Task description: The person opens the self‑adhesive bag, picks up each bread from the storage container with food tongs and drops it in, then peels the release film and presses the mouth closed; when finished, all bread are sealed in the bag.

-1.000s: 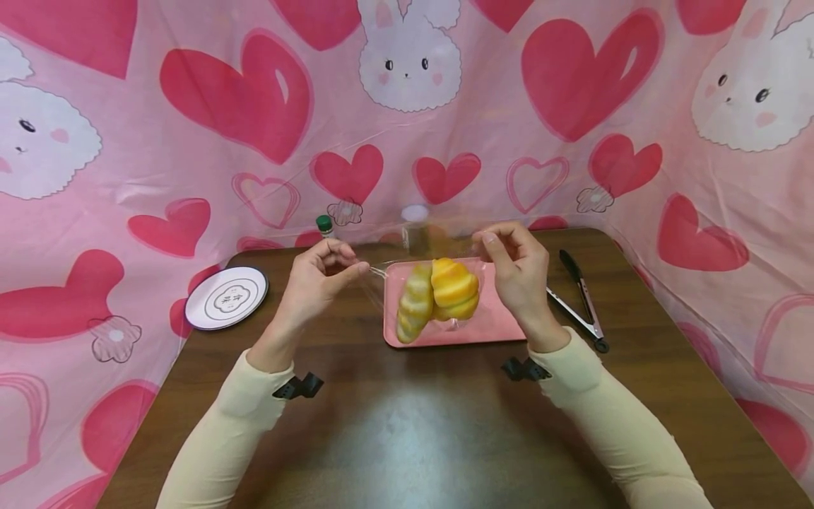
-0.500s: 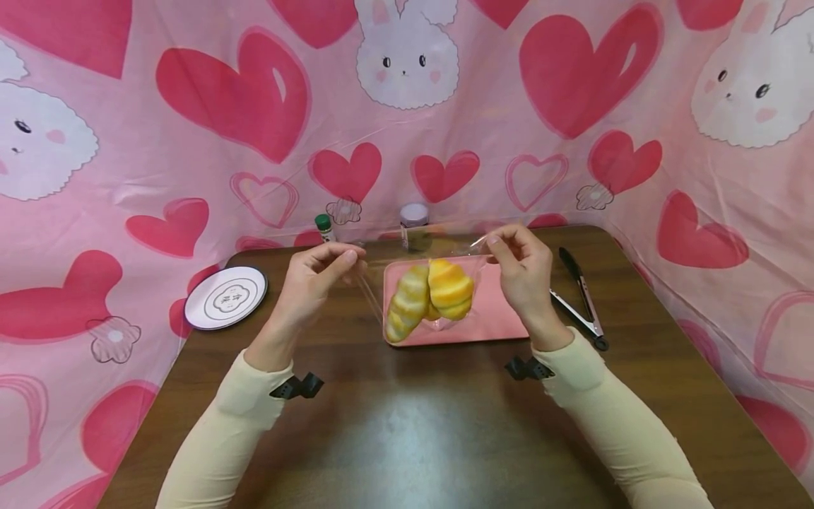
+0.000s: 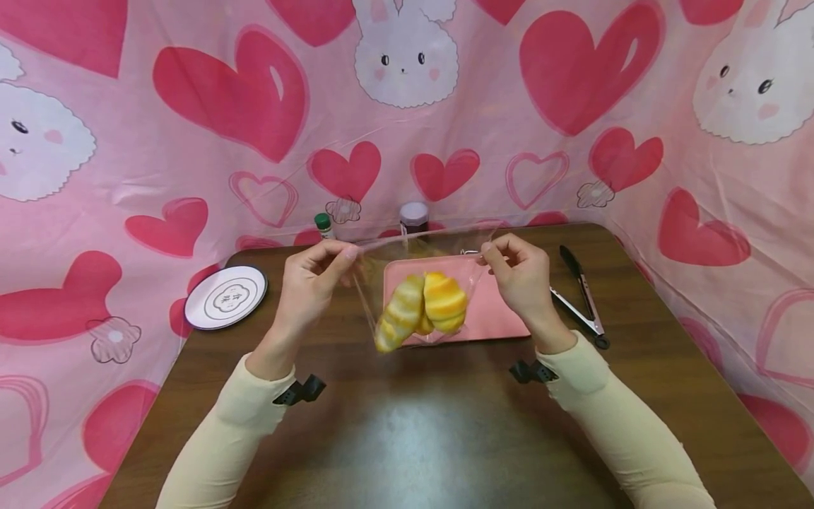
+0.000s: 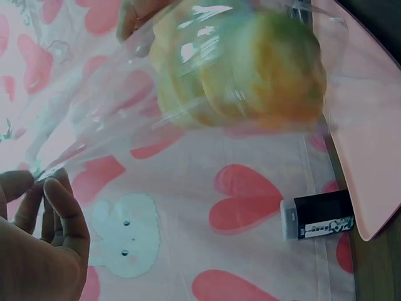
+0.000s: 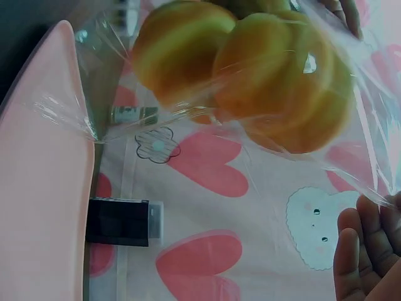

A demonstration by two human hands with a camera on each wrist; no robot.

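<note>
A clear plastic bag (image 3: 375,283) hangs stretched between my two hands, with several yellow-orange bread rolls inside it, among them a long pale one (image 3: 400,311) and a rounder one (image 3: 445,302). My left hand (image 3: 309,283) pinches the bag's upper left corner between thumb and fingers. At the upper right corner, my right hand (image 3: 520,272) pinches the film the same way. Beneath and behind the bag lies a pink tray (image 3: 499,311). The left wrist view shows the bagged bread (image 4: 244,69) close up, and so does the right wrist view, where bread rolls (image 5: 276,75) press together.
A white plate (image 3: 225,297) lies at the table's left. Metal tongs with black tips (image 3: 585,304) rest at the right. Behind the tray stand a green-capped bottle (image 3: 323,225) and a dark jar with a pale lid (image 3: 414,218). A heart-patterned cloth (image 3: 407,141) hangs around the back.
The bag of bread has shifted slightly left and toward me, its lower end now past the tray's front edge. The film between my hands is stretched wider. Both hands moved only a little.
</note>
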